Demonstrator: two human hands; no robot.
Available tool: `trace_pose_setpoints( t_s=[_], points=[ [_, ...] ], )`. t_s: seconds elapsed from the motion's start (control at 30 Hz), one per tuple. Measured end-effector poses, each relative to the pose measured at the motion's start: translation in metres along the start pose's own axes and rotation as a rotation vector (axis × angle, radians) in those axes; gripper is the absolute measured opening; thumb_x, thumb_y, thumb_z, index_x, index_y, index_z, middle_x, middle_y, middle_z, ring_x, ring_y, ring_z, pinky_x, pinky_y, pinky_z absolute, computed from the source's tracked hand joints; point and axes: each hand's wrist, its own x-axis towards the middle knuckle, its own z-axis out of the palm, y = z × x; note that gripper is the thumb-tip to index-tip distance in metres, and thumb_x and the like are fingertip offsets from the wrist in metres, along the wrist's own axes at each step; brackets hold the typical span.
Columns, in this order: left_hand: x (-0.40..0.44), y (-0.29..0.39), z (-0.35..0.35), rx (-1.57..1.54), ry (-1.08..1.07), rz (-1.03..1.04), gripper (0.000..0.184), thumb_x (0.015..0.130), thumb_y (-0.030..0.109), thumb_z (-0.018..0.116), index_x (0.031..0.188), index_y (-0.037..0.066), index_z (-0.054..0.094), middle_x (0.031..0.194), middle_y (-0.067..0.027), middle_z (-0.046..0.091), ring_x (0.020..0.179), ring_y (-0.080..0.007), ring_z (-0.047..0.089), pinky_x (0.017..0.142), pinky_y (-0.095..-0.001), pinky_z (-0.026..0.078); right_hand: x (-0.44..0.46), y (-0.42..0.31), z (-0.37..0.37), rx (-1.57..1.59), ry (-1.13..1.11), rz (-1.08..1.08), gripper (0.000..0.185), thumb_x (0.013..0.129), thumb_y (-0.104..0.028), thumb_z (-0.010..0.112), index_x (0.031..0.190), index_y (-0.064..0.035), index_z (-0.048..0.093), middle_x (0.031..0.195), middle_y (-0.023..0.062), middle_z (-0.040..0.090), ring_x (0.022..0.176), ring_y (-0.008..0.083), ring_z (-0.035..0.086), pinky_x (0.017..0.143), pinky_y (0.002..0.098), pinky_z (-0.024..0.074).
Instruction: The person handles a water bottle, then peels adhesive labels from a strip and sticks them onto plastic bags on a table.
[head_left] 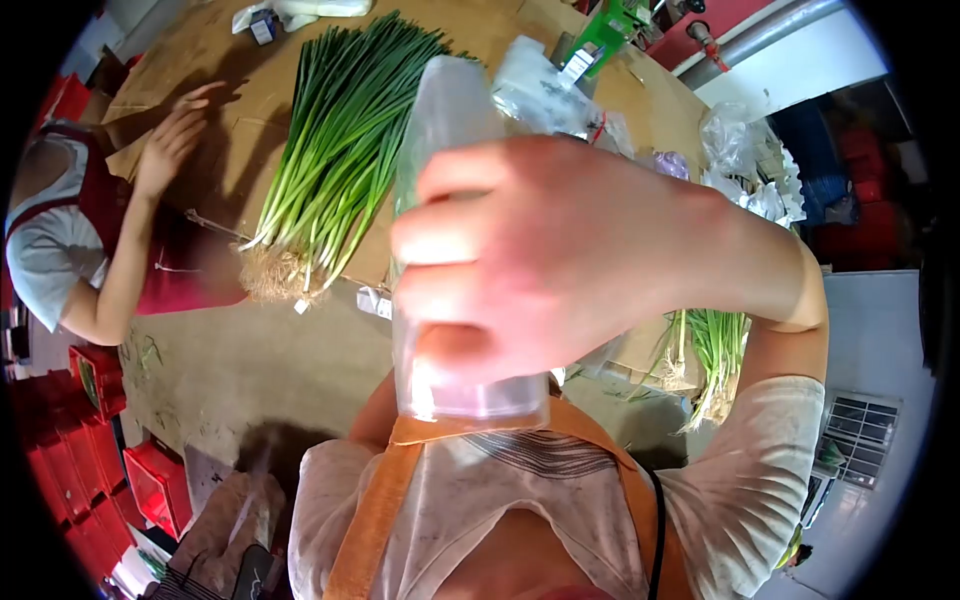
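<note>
In the head view, the person's right hand [540, 255] is raised close to the camera, elbow bent out and fingers pointing left across the picture. Its fingers are curled on a clear plastic sleeve [452, 105], apparently gripping it, though blur softens the contact; the sleeve extends above and below them. The left hand is hidden, so its fingers cannot be judged. Beyond the fingertips, green onions [345, 130] lie on the table [230, 370].

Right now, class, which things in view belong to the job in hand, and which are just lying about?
Likely in the job:
clear plastic packaging, held in the right hand
rooted green stalks

Apparently just lying about:
red crates
small dark-blue box
</note>
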Motion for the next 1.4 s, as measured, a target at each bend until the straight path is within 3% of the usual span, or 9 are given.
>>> trace_pose_setpoints(
  t_s=[0.23,0.3,0.4,0.57,0.87,1.07,1.13,1.23,1.4],
  points=[
    [-0.029,0.056,0.011,0.362,0.289,0.348,0.062,0.074,0.035,0.057,0.123,-0.003,0.047,0.115,-0.0178,0.056,0.1,-0.03,0.057,0.086,-0.0423,0.048,-0.115,0.025,0.06,-0.242,0.106,0.095,0.01,0.068,-0.013,0.064,0.075,-0.0134,0.057,0.097,0.0032,0.063,0.09,0.0222,0.059,0.082,0.0329,0.0473],
    [-0.038,0.058,-0.03,0.756,0.622,0.462,0.051,0.08,0.03,0.053,0.118,-0.003,0.049,0.109,-0.014,0.057,0.094,-0.0255,0.058,0.085,-0.0392,0.048,-0.183,0.028,0.116,-0.282,0.137,0.367,0.032,0.067,-0.015,0.065,0.098,-0.0217,0.062,0.123,0.0021,0.053,0.113,0.0232,0.049,0.092,0.0356,0.0422],
    [-0.037,0.033,-0.08,1.183,1.033,0.563,0.041,0.081,0.021,0.059,0.109,-0.008,0.052,0.098,-0.0116,0.059,0.083,-0.0192,0.058,0.071,-0.0329,0.048,-0.259,0.011,0.179,-0.363,-0.388,0.937,0.047,0.072,-0.005,0.057,0.119,-0.0126,0.057,0.139,0.0081,0.036,0.13,0.0302,0.03,0.1,0.0439,0.0341],
    [-0.029,0.007,-0.092,0.944,1.025,0.458,0.032,0.08,0.021,0.065,0.099,-0.005,0.059,0.088,-0.0072,0.062,0.075,-0.0168,0.056,0.068,-0.0304,0.047,-0.287,-0.039,0.253,0.175,-0.209,1.015,0.044,0.074,-0.01,0.058,0.117,-0.0093,0.055,0.129,0.0106,0.046,0.125,0.0293,0.036,0.103,0.0448,0.0299],
    [-0.019,-0.016,-0.112,1.038,1.159,0.134,0.041,0.087,0.027,0.058,0.113,-0.004,0.052,0.101,-0.011,0.057,0.086,-0.0174,0.052,0.075,-0.0342,0.044,-0.184,-0.063,0.35,0.081,-0.126,1.376,0.056,0.087,-0.048,0.047,0.136,-0.0246,0.039,0.147,0.0068,0.025,0.136,0.03,0.017,0.11,0.0474,0.0101],
    [-0.04,-0.002,-0.119,1.226,1.22,0.042,0.053,0.086,0.042,0.057,0.113,-0.003,0.055,0.099,-0.0122,0.06,0.084,-0.0214,0.055,0.074,-0.0344,0.045,-0.173,-0.065,0.364,0.117,-0.037,1.413,0.06,0.083,-0.051,0.053,0.135,-0.0247,0.039,0.149,0.0076,0.019,0.137,0.0343,0.013,0.109,0.0531,0.0085],
    [-0.052,0.012,-0.142,1.304,1.262,0.001,0.051,0.083,0.043,0.058,0.108,-0.001,0.059,0.09,-0.0129,0.064,0.079,-0.0221,0.059,0.07,-0.0343,0.046,-0.178,-0.068,0.352,0.281,0.115,1.421,0.055,0.084,-0.04,0.058,0.132,-0.0192,0.043,0.143,0.0094,0.032,0.134,0.0313,0.023,0.108,0.0474,0.0168],
    [-0.066,0.043,-0.117,2.001,0.759,-0.355,0.04,0.077,0.036,0.064,0.099,0.003,0.064,0.079,-0.0154,0.066,0.072,-0.0265,0.064,0.067,-0.0355,0.048,-0.2,-0.082,0.332,0.44,0.608,1.45,0.049,0.077,-0.019,0.068,0.122,-0.0103,0.051,0.13,0.0122,0.048,0.124,0.0295,0.039,0.103,0.0418,0.0294],
    [-0.081,0.067,-0.082,2.207,1.03,-0.394,0.035,0.068,0.033,0.068,0.083,0.003,0.055,0.077,-0.0148,0.066,0.072,-0.0338,0.063,0.063,-0.0409,0.048,-0.276,-0.17,0.31,-0.022,0.39,1.826,0.048,0.074,-0.021,0.067,0.118,-0.0098,0.052,0.126,0.0117,0.05,0.118,0.0332,0.043,0.096,0.0449,0.0325]
  ],
)
